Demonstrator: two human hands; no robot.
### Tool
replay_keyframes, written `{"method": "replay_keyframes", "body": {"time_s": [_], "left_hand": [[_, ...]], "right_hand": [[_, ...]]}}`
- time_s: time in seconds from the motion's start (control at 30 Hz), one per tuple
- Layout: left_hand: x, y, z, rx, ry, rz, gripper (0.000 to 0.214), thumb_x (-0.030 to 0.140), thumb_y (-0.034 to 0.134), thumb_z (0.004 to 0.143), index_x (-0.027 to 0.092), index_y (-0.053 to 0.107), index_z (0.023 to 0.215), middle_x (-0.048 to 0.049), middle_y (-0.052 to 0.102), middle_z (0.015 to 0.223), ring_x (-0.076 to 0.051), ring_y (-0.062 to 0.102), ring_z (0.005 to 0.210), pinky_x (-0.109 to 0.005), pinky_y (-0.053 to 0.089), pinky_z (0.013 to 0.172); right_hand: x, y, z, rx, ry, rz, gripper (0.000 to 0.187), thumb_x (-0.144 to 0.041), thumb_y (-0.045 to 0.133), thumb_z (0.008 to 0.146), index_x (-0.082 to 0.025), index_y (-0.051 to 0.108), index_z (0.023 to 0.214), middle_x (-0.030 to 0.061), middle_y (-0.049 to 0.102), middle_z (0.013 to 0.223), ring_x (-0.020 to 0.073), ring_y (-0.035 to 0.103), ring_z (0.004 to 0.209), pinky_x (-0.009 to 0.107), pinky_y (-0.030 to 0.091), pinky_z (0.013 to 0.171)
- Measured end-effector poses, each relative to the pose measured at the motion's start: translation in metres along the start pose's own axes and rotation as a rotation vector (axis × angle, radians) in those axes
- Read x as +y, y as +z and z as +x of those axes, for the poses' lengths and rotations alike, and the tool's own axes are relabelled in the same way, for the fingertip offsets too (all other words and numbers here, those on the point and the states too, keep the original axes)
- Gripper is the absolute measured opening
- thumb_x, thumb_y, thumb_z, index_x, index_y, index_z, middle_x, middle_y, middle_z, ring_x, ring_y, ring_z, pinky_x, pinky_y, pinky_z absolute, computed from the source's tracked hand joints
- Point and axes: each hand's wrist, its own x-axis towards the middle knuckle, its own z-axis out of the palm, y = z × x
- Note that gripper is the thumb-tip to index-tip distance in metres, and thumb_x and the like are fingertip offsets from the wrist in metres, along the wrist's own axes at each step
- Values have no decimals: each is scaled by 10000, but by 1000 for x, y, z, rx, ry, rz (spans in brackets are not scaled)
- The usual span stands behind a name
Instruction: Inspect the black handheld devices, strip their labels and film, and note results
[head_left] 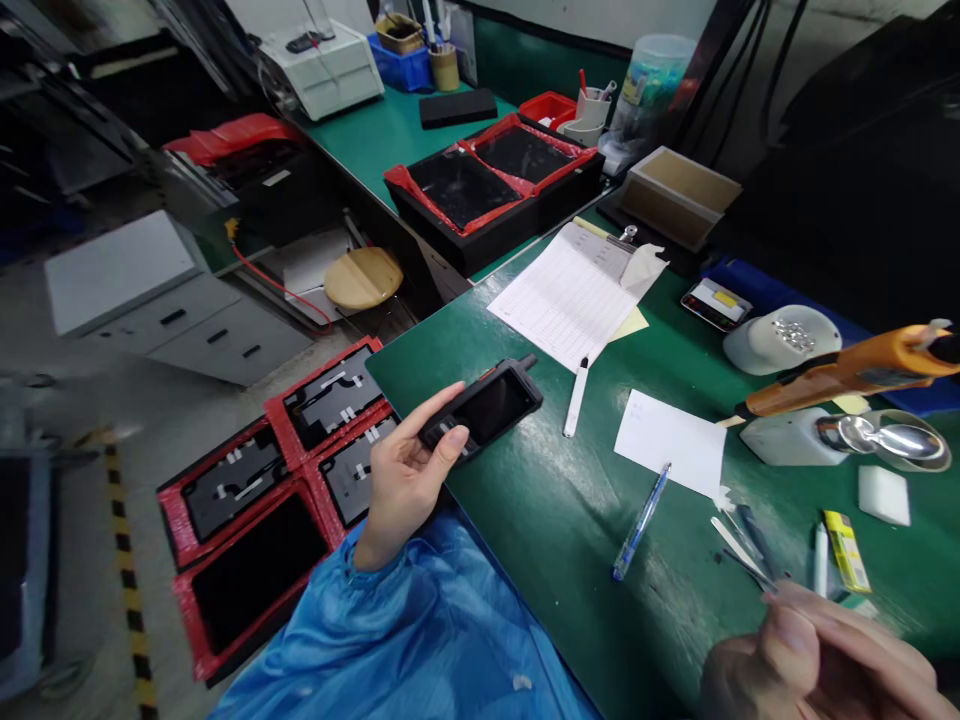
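A black handheld radio with a stubby antenna, a dark screen and a keypad is gripped in my left hand, over the edge of the green table. My thumb lies across its keypad end. At the lower right, my right hand is closed in a pinch on slim dark tweezers, whose points face left; most of their length is hidden by the fingers. Close to those points lie a light, thin strip and a dark, narrow tool on the table.
A blue pen, white card, white marker and clipboard sheet lie mid-table. Rightward are an orange electric screwdriver, a screw cup and a yellow packet. Red-lined trays stand left, below table height.
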Motion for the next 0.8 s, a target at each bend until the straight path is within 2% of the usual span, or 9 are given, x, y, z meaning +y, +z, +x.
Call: {"method": "replay_keyframes", "body": {"time_s": [0.1,0.2,0.4,0.47,0.57,0.7,0.73,0.77,0.8], "left_hand": [[15,3,-4,-43,-40,-93,583,599,877,927,168,847,1318,-15,704,749,-104,548,525,-198,485,461],[21,4,-7,-77,-85,-135,576,586,876,930,187,845,1345,42,558,585,-85,445,410,-183,395,354],[24,5,-10,-88,-44,-136,524,579,851,956,202,858,1320,17,645,598,-119,528,413,-216,450,362],[18,8,-11,-4,72,-20,455,531,837,979,208,863,1298,-28,770,762,-168,688,578,-253,605,527],[-2,13,-11,269,374,197,348,423,818,1005,207,853,1277,-73,855,1066,-243,813,921,-357,697,875],[-35,6,-6,813,594,396,560,503,773,1031,170,735,1479,-136,809,1307,-312,803,1086,-448,676,936],[-43,2,-3,894,625,445,602,510,766,1037,158,701,1521,-156,785,1368,-324,795,1107,-458,666,926],[-49,-2,0,881,659,506,594,493,760,1047,156,690,1532,-163,779,1382,-321,791,1098,-453,653,913],[-55,-6,4,774,688,572,541,457,746,1064,162,703,1516,-155,797,1340,-304,792,1055,-436,635,895]], "right_hand": [[-2,1,0,7,42,-53,363,-391,894,800,-227,602,658,-24,625,582,141,532,459,295,386,480],[-6,4,0,18,36,-23,317,-335,907,787,-232,633,664,-14,627,587,151,528,473,322,411,519],[-14,8,3,-2,35,-12,269,-316,904,802,-237,681,675,-14,596,574,150,497,453,310,365,485],[-17,7,4,-64,73,-5,209,-236,880,815,-230,703,704,-7,609,605,157,525,476,305,374,488],[-17,4,4,-80,82,42,145,-138,858,806,-214,738,777,5,652,668,163,564,514,315,420,519],[-7,0,-1,-54,26,75,238,-224,901,809,-203,676,735,-6,663,653,151,568,507,301,414,496],[-4,-1,-2,-54,24,75,262,-257,908,818,-203,666,734,-11,660,641,149,569,504,295,410,483],[-2,-2,-3,-55,24,76,280,-285,915,823,-203,662,737,-14,658,633,147,568,500,291,407,472],[-1,-2,-3,-49,30,72,291,-306,921,823,-204,661,738,-14,656,627,147,566,497,291,404,464]]}}
